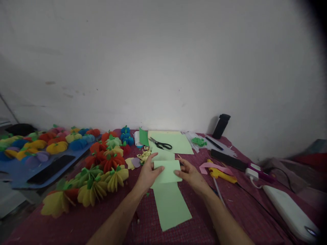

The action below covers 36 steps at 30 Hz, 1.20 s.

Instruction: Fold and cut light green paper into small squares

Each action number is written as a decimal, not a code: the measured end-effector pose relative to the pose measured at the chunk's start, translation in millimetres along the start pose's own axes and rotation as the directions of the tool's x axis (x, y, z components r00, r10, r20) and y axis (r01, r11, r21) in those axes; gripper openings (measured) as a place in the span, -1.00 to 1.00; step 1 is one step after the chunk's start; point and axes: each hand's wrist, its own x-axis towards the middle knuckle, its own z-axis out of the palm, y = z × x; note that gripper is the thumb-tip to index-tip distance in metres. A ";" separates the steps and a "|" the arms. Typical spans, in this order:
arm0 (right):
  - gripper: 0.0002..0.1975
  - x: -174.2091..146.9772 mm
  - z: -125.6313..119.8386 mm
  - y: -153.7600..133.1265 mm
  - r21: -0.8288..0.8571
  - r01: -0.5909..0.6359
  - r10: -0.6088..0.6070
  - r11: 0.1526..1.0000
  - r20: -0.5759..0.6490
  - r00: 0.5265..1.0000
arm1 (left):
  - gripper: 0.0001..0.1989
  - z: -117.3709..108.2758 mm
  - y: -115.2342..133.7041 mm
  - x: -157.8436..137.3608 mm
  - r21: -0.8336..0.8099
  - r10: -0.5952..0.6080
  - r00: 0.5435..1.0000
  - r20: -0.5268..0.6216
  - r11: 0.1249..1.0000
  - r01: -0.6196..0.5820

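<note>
A small light green paper piece [167, 172] is held up between both hands over the table. My left hand [149, 172] grips its left edge, thumb in front and fingers behind. On the right edge, my right hand [190, 175] pinches it the same way, with a thin stick-like thing showing by the fingers. Below lies a longer light green paper strip [172, 207], flat on the cloth. Beyond the hands, black-handled scissors [160, 143] rest on a large pale green sheet [180, 144].
Several coloured pumpkin-like paper crafts [109, 163] crowd the left. A yellow glue gun [222, 174], pink strip [204, 167], black bottle [221, 126] and white power bank [290, 211] lie or stand at right. Cables cross the maroon cloth [245, 217]. Green cut-outs [199, 142] sit behind, before the wall.
</note>
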 end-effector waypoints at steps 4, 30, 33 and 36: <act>-0.52 -1.2 -0.4 -0.3 -0.072 -0.019 0.023 0.997 0.051 0.998 | -0.34 -2.4 -2.5 1.7 0.002 0.049 0.999 -0.023 0.999 -0.049; -0.50 0.5 -3.4 10.3 -0.194 0.048 -0.028 0.980 0.104 0.994 | -0.55 -3.2 11.7 -2.8 0.081 -0.220 0.973 -0.072 0.971 0.225; -0.48 0.4 -3.5 13.2 -0.237 0.050 -0.026 0.970 0.103 0.994 | -0.60 -6.6 9.0 -1.9 0.102 -0.249 0.968 -0.023 0.963 0.250; -0.47 0.5 -4.9 15.8 -0.280 0.071 -0.045 0.957 0.098 0.994 | -0.62 -11.7 5.6 -0.4 0.158 -0.267 0.964 0.016 0.952 0.261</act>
